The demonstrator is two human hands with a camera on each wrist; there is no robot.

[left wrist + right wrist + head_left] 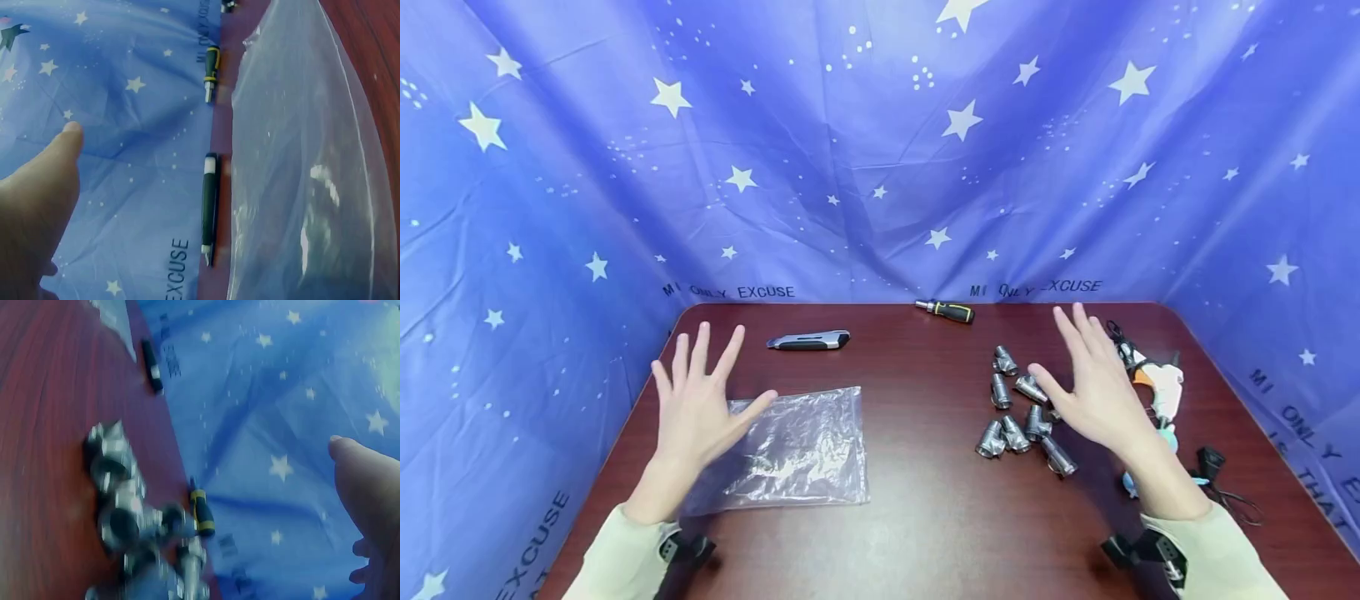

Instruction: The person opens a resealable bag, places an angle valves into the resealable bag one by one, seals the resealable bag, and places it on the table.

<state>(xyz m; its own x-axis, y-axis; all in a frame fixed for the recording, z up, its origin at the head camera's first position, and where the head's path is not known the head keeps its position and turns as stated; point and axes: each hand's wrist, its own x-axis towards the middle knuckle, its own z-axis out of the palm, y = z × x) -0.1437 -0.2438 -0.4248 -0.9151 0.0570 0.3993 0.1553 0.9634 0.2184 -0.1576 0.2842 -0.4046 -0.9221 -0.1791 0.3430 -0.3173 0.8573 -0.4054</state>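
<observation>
Both hands hover spread, holding nothing: left hand [700,408] above the plastic bag [790,450], right hand [1093,387] above the metal fittings [1018,412]. Best pinch one fitting cleanly while the left steadies the bag's mouth.

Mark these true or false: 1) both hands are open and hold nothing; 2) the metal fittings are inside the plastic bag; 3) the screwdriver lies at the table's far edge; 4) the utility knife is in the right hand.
1) True: the left hand and right hand are spread, holding nothing.
2) False: the metal fittings lie loose on the table, apart from the plastic bag.
3) True: the screwdriver lies there.
4) False: the utility knife lies on the table beyond the bag.
</observation>
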